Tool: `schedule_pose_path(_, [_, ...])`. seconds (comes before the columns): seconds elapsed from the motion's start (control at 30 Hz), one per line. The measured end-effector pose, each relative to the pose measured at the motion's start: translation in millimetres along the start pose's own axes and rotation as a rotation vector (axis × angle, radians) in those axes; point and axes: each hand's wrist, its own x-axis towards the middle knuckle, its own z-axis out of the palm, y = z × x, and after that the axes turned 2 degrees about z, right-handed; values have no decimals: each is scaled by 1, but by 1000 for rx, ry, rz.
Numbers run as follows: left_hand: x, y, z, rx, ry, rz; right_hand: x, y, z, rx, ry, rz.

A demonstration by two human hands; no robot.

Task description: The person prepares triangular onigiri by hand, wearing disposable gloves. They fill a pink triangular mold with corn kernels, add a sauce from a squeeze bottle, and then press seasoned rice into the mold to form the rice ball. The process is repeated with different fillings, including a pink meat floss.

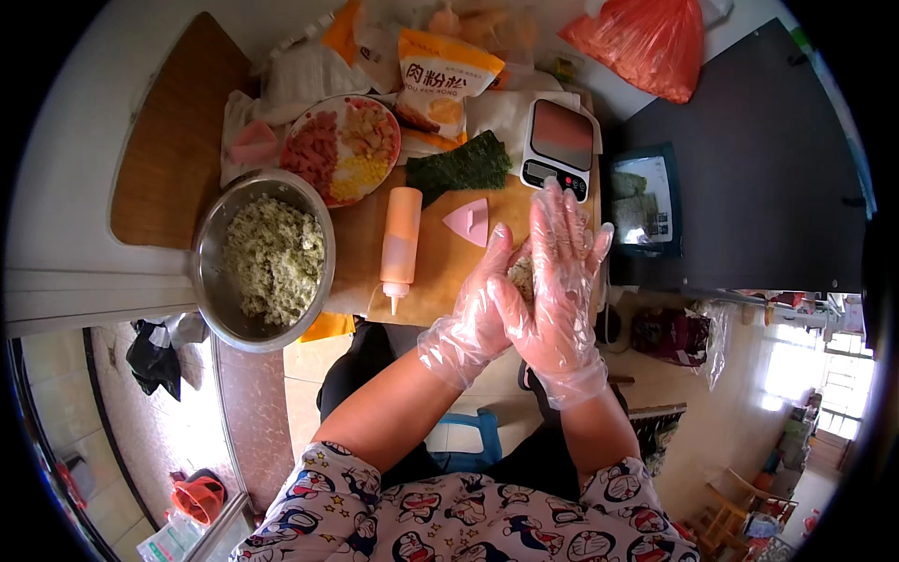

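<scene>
Both of my hands wear clear plastic gloves and are pressed together over the near right part of the wooden board. Between the palms of my left hand (484, 302) and my right hand (558, 291) is a clump of rice (521, 274), mostly hidden by the fingers. The right hand lies on top, its fingers pointing away from me. Just beyond the left fingertips lies a pink triangular mold press (468, 222). Left of it is a squeeze bottle (401, 239) of orange sauce, its nozzle towards me. Dark nori sheets (463, 166) lie behind them.
A steel bowl (324, 281) of green-flecked rice stands at the left. Behind it are a plate (393, 133) of chopped fillings and a pink mold (253, 142). A kitchen scale (558, 147) sits beyond my right hand. A meat floss bag (439, 84) stands at the back.
</scene>
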Motion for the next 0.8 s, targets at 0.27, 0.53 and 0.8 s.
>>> schedule_pose_path(0.27, [1, -4, -1, 21, 79, 28, -9, 12, 26, -11, -87, 77])
schedule_pose_path(0.53, [2, 16, 5, -129, -17, -49, -4, 30, 9, 633, -113, 95])
schedule_pose_path(0.8, [-1, 19, 22, -348, 61, -52, -10, 13, 0, 49, -219, -165])
